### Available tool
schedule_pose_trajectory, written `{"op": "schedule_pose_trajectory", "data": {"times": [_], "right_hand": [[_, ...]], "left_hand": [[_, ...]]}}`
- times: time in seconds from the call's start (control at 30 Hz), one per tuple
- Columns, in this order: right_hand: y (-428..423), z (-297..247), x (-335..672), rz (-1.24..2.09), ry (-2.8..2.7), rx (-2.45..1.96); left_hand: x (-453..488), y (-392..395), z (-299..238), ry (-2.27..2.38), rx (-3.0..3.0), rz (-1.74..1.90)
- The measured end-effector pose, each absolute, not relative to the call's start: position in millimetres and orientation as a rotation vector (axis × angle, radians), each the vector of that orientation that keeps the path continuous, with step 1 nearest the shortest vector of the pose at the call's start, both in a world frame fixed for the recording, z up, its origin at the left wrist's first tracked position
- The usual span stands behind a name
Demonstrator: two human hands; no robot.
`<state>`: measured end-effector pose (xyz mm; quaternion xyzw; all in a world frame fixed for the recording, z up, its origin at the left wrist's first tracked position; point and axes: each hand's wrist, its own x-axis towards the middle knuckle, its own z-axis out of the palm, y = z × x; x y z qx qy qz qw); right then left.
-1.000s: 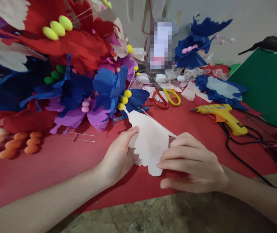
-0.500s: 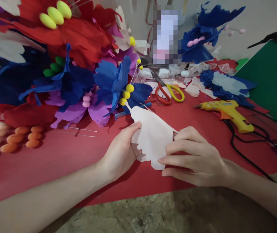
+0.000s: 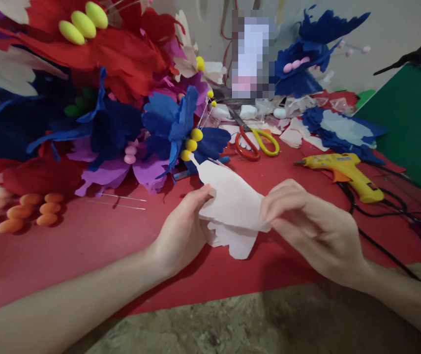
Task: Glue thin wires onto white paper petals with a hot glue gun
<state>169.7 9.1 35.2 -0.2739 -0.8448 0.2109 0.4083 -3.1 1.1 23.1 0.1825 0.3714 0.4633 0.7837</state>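
Note:
White scalloped paper pieces (image 3: 232,201), shaped like butterfly wings and layered, are held up above the red tabletop (image 3: 173,300). My left hand (image 3: 186,231) grips their left edge, thumb on top and fingers hidden underneath. At the right edge, my right hand (image 3: 306,226) pinches the upper layer between thumb and fingertips. Below that layer a second scalloped piece (image 3: 238,241) shows. Just beyond the paper stands a blue paper butterfly (image 3: 173,123) with a yellow ball body (image 3: 191,145).
Scissors (image 3: 255,142) with red and yellow handles lie behind the paper. A yellow glue gun (image 3: 346,172) with a black cord rests on the right. Orange egg-shaped pieces (image 3: 20,211) and thin wires (image 3: 122,199) lie at left. Red paper butterflies (image 3: 122,59) crowd the back left.
My right hand has shifted its grip to a pinch at the paper's right edge. The upper layer is now lifted apart, with the lower scalloped layer showing beneath. My left hand stays almost still.

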Motion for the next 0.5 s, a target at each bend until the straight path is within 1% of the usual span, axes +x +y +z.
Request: {"op": "schedule_pose_trajectory", "data": {"times": [0.1,0.2,0.4,0.5], "right_hand": [[10.3,31.1,170.6,0.731,-1.839,-0.809],[16.7,27.6,173.5,0.885,-1.663,-0.83],[37.3,32.2,188.6,1.031,-1.596,-0.802],[50.8,32.5,198.8,1.065,-1.584,-0.8]], "left_hand": [[-4.4,1.3,22.9,0.719,0.468,1.017],[-4.3,0.5,22.0,0.684,0.55,1.019],[-3.7,-2.4,19.5,0.886,0.684,0.971],[-4.6,-3.2,20.6,0.86,0.701,0.989]]}}
